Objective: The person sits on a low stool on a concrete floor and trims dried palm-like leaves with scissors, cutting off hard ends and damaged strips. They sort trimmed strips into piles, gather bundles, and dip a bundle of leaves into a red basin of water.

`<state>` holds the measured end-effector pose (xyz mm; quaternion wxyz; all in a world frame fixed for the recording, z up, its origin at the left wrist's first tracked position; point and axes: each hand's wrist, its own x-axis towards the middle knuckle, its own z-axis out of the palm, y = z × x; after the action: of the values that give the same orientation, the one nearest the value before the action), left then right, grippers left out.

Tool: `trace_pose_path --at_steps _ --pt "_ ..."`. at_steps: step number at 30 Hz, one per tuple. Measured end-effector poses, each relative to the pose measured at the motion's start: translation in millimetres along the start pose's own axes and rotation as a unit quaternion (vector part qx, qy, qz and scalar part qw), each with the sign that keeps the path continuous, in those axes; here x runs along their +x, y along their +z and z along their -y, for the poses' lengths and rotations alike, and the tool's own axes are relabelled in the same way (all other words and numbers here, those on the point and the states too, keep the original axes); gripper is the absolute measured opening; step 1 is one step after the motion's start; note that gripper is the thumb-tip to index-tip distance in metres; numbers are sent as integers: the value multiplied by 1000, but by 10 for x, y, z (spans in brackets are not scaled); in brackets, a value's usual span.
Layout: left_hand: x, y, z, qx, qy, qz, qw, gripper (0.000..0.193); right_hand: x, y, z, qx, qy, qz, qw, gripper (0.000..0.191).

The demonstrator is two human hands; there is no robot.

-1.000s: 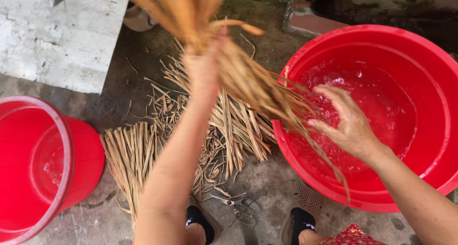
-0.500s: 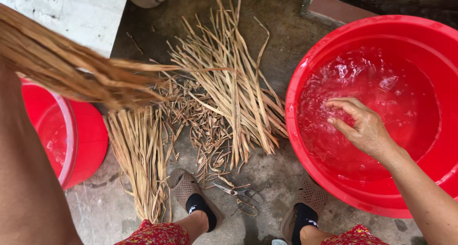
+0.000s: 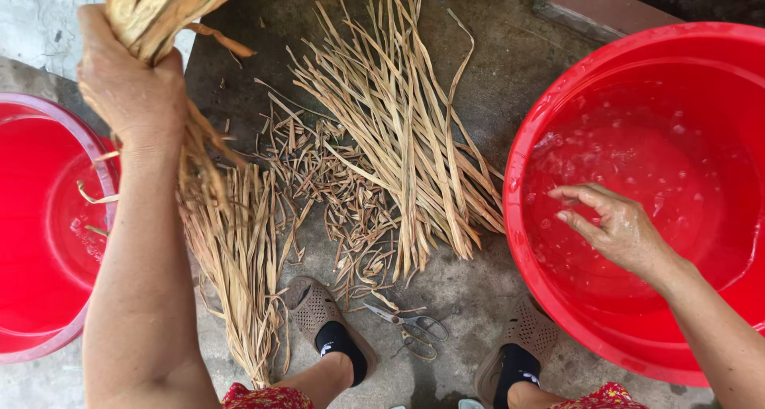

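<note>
Left hand is clenched round a thick bundle of dried straw strips, lifted high w/ the tails hanging down past the wrist, over the rim of the small red tub at the left. Right hand is released, fingers loosely spread, palm down, hovering over or just touching the water in the big red basin at the right; can't tell if the fingertips are wet under the surface.

On the concrete floor btwn the two tubs: a fan of long loose strips, a second straighter pile by the left foot, short offcuts scattered in the middle, and scissors lying just in front of the sandals.

To handle the bundle well, as I judge it: keep the grip tight near the top so no strips slide out, let the tails hang straight rather than twist, and keep the ends even; wet straw will prob be heavy and drip, so hold it over a tub, not the floor
</note>
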<state>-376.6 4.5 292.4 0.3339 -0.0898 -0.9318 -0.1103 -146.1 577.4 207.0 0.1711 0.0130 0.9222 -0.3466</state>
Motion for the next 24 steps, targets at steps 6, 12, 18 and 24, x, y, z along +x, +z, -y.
trace_pose_path --at_steps 6,12,18,24 --pt "56 3 109 -89 -84 30 992 35 131 76 38 24 -22 40 999 39" --pt "49 -19 431 12 -22 27 999 50 206 129 91 21 -11 70 997 39" --pt "-248 1030 394 219 -79 158 959 99 144 139 24 19 -11 81 996 39" --pt "-1359 1745 -227 198 -198 384 880 121 98 77 -21 12 17 70 997 37"
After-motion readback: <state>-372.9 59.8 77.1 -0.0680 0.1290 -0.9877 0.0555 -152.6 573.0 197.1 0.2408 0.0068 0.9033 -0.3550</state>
